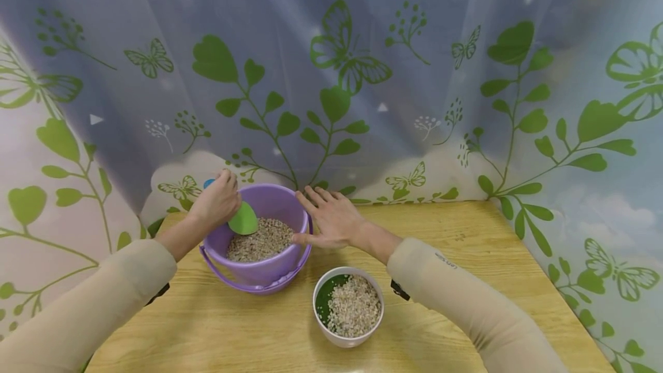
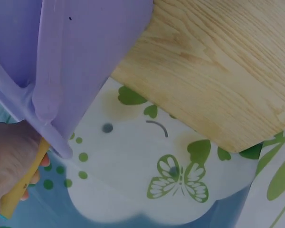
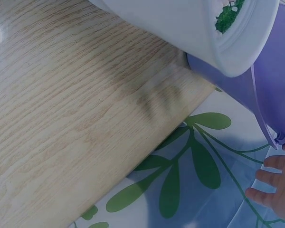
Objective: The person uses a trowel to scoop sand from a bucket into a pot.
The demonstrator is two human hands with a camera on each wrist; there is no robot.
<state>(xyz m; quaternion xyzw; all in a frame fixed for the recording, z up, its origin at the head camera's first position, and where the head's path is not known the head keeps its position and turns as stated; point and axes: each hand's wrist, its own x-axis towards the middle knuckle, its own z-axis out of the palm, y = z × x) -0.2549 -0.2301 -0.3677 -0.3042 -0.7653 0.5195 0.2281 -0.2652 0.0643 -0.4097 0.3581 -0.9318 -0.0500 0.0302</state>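
Note:
In the head view a purple bucket (image 1: 274, 200) stands on the left part of the wooden table (image 1: 440, 258), with beige-brown grains (image 1: 265, 242) inside. My left hand (image 1: 216, 200) grips a toy shovel (image 1: 243, 219) over the bucket's left rim. Its green blade points down into the bucket, just above the grains. The left wrist view shows its yellow handle (image 2: 26, 183) in my curled fingers. At the right rim, my right hand (image 1: 334, 220) lies with fingers spread and fairly straight, thumb at the rim.
A white bowl (image 1: 348, 341) with a green inside stands in front of the bucket, to its right, partly filled with pale flakes (image 1: 354, 307). Behind the table hangs a curtain (image 1: 290, 73) printed with leaves and butterflies. The bucket's purple handle (image 1: 248, 288) hangs down at the front.

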